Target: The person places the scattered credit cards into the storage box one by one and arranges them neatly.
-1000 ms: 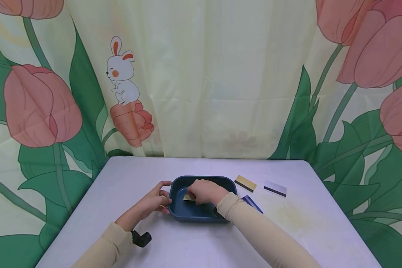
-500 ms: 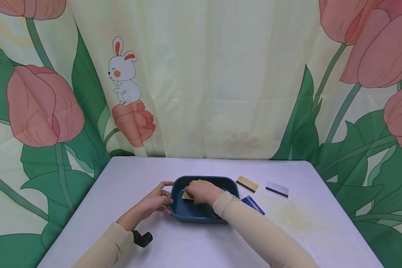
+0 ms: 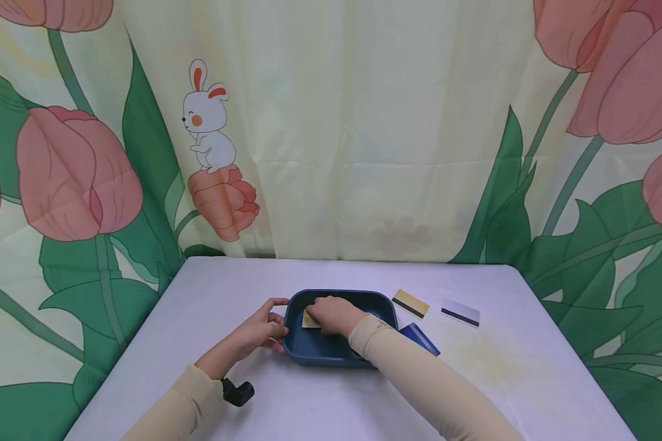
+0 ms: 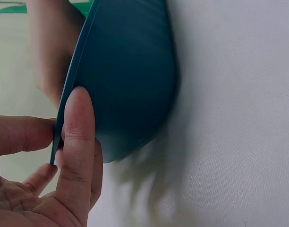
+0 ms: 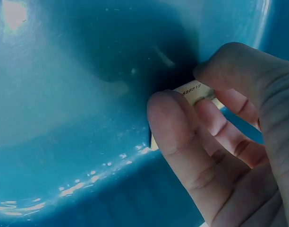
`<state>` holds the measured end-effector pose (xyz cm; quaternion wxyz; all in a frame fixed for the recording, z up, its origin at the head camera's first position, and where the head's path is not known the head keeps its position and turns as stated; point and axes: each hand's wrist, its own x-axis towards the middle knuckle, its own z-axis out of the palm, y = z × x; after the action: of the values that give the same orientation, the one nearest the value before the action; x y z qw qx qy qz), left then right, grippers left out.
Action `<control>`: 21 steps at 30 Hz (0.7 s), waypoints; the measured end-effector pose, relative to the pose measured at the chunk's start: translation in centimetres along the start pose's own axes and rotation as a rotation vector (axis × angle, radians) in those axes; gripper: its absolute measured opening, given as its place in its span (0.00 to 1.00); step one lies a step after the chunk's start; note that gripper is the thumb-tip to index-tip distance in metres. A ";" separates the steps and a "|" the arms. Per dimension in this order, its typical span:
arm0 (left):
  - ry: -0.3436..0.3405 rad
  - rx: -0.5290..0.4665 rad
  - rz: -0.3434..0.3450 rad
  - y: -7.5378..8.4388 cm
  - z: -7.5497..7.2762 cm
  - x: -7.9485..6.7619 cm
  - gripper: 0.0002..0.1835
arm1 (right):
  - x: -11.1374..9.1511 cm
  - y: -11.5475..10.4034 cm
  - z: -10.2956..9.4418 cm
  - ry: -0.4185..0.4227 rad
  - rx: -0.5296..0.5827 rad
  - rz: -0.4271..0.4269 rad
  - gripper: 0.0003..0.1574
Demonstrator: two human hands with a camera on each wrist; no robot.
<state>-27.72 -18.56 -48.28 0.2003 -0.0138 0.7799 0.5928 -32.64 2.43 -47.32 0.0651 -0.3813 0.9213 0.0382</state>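
A blue rectangular tray with rounded corners stands on the white table. My left hand holds its left end. Across the rim in the left wrist view, fingers press the outer wall while another digit lies against the other side. Inside the tray my right hand reaches down to a gold bank card. Its thumb and fingers pinch the card in the right wrist view, where a row of embossed digits shows on the card. Most of the card is hidden by the fingers.
To the right of the tray lie a gold card and a silver card, both with dark stripes. A blue card lies nearer, partly behind the right sleeve. A printed curtain hangs behind the table.
Inside the tray, the right hand has shifted slightly left, and more of the gold card shows beside its fingers. The left hand keeps its hold on the tray. The head view has turned slightly left.
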 end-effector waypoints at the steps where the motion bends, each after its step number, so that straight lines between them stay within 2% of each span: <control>1: -0.001 -0.001 0.000 0.0 0.0 0.0 0.38 | 0.1 0.0 0.1 -0.007 0.000 0.007 0.12; 10: 0.002 -0.004 0.001 0.1 0.1 0.1 0.39 | 0.2 -0.2 0.1 -0.029 -0.001 0.026 0.20; 17: 0.009 0.003 0.016 0.1 0.2 -0.1 0.39 | 0.1 -0.4 -0.1 -0.037 -0.001 0.037 0.11; 21: 0.010 0.003 0.014 0.1 0.2 -0.2 0.39 | 0.0 -0.4 -0.1 -0.038 -0.006 0.037 0.11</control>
<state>-27.55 -18.38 -48.16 0.1921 -0.0112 0.7819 0.5930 -32.41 2.13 -47.22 0.0809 -0.3635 0.9268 0.0493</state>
